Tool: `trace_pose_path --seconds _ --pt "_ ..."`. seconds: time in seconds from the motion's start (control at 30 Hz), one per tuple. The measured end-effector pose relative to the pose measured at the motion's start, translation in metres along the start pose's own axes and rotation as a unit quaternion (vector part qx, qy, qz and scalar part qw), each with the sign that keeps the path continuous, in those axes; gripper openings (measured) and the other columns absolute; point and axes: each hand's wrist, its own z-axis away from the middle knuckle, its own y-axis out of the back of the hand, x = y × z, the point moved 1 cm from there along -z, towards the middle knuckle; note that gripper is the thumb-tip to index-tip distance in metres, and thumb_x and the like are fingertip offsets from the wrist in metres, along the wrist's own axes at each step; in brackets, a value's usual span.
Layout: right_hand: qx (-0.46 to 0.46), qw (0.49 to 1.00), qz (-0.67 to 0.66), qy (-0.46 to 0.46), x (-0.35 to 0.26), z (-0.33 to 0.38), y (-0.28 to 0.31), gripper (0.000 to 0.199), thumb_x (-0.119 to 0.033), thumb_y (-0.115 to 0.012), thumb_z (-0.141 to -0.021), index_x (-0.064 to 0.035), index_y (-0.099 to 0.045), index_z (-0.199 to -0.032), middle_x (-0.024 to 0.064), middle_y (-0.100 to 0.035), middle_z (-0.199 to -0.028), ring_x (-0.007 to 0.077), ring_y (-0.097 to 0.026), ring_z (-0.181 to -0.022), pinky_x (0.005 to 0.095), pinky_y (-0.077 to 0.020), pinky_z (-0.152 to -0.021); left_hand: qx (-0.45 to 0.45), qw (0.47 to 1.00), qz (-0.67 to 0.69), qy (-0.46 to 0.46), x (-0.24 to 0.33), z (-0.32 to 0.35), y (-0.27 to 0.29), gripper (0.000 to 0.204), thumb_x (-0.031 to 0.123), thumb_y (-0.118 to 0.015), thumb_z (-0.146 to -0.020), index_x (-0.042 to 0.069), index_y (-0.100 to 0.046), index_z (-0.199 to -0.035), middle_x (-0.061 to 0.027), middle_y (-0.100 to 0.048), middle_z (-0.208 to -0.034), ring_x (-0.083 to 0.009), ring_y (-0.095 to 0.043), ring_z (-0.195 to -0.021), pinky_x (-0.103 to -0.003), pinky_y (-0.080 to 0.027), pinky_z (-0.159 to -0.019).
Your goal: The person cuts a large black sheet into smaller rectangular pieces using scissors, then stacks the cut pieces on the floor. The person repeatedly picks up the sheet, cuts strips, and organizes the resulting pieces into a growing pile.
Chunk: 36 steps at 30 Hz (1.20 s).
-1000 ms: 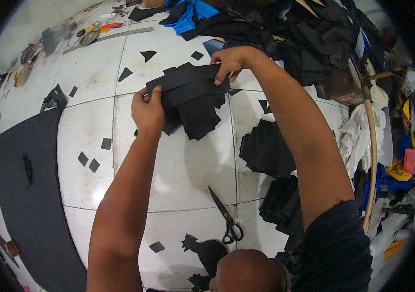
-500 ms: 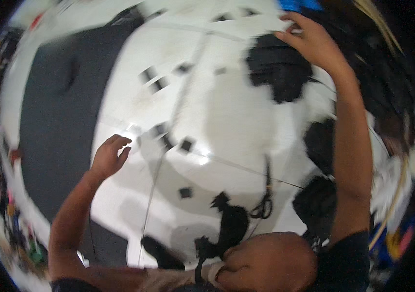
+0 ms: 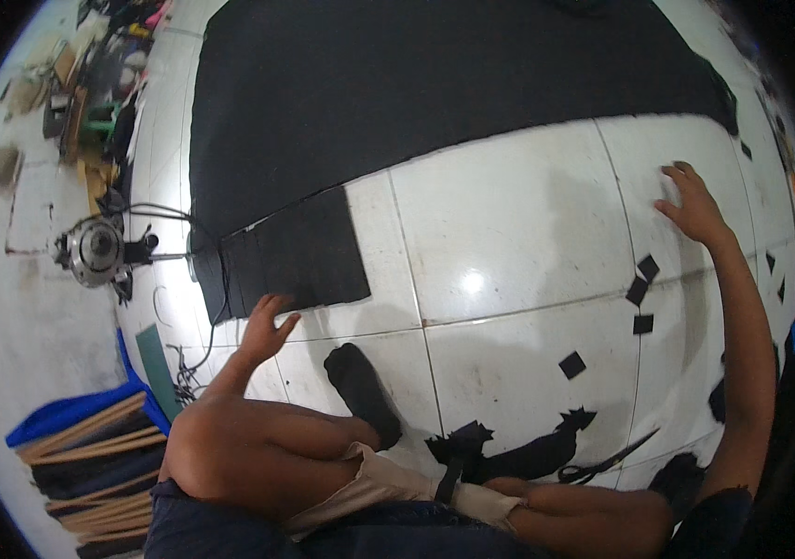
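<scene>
My left hand [image 3: 271,326] is open, fingers apart, at the near edge of a rectangular black cloth piece [image 3: 299,252]. Its fingertips overlap that edge; I cannot tell if they press on it. A large black cloth sheet [image 3: 416,84] spreads beyond the piece. Over the white tiles on the right, my right hand [image 3: 693,203] is open and holds nothing, its thumb and fingers spread. Small black squares [image 3: 572,364] lie on the floor below it, several of them. Black-handled scissors [image 3: 607,461] rest beside my leg, next to jagged black cloth scraps [image 3: 462,443].
A metal machine [image 3: 97,252] with a black cable [image 3: 227,279] stands left of the cloth, its front reaching the cloth edge. Wooden sticks [image 3: 108,424] and blue material [image 3: 71,415] are stacked at lower left. Clutter [image 3: 90,102] lines the far left wall.
My view has swung left, bringing the machine and the wooden sticks into sight. My right hand has left the dark scrap pile for the bare tiles. My left hand is now by the cloth piece.
</scene>
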Motion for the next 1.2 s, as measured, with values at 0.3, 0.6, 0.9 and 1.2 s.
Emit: trace_pose_path --seconds 0.3,0.6,0.9,1.2 --pt "0.06 0.991 -0.05 -0.112 0.009 0.038 -0.121 0.065 -0.032 -0.055 -0.096 0.0021 -0.032 -0.146 0.0273 -0.026 -0.152 0.0382 -0.023 -0.143 0.0447 -0.0234 -0.116 0.086 0.969 -0.08 -0.216 0.026 -0.143 -0.034 0.074 0.043 -0.069 -0.082 0.011 -0.042 -0.143 -0.024 -0.024 -0.154 -0.0442 -0.022 -0.142 -0.056 -0.016 -0.116" --pt "-0.147 0.978 -0.102 -0.108 -0.263 0.268 -0.132 0.049 -0.033 -0.069 -0.085 -0.0027 -0.058 -0.122 0.0226 -0.052 -0.129 0.0372 -0.046 -0.125 0.0511 -0.0349 -0.106 0.106 0.953 -0.064 -0.275 0.009 -0.159 -0.061 0.073 0.034 -0.059 -0.086 0.006 -0.032 -0.148 -0.0244 -0.02 -0.156 -0.0449 -0.017 -0.144 -0.058 -0.011 -0.115" --pt "0.121 0.937 0.033 -0.326 -0.089 0.127 -0.1 0.058 -0.041 -0.062 -0.089 -0.0129 -0.047 -0.138 0.0201 -0.04 -0.143 0.0375 -0.043 -0.128 0.0488 -0.0434 -0.099 0.105 0.95 -0.11 -0.274 -0.005 -0.162 -0.069 0.072 0.047 -0.047 -0.093 0.007 -0.03 -0.15 -0.0238 -0.018 -0.157 -0.0438 -0.015 -0.144 -0.06 -0.011 -0.114" --pt "0.113 0.886 -0.077 -0.443 -0.086 0.226 -0.17 0.064 -0.042 -0.057 -0.091 0.0004 -0.046 -0.138 0.0239 -0.046 -0.14 0.0379 -0.04 -0.133 0.0453 -0.0322 -0.111 0.117 0.944 -0.102 -0.291 -0.007 -0.169 -0.072 0.073 0.056 -0.038 -0.094 0.009 -0.033 -0.15 -0.0225 -0.021 -0.156 -0.0426 -0.018 -0.144 -0.06 -0.014 -0.114"
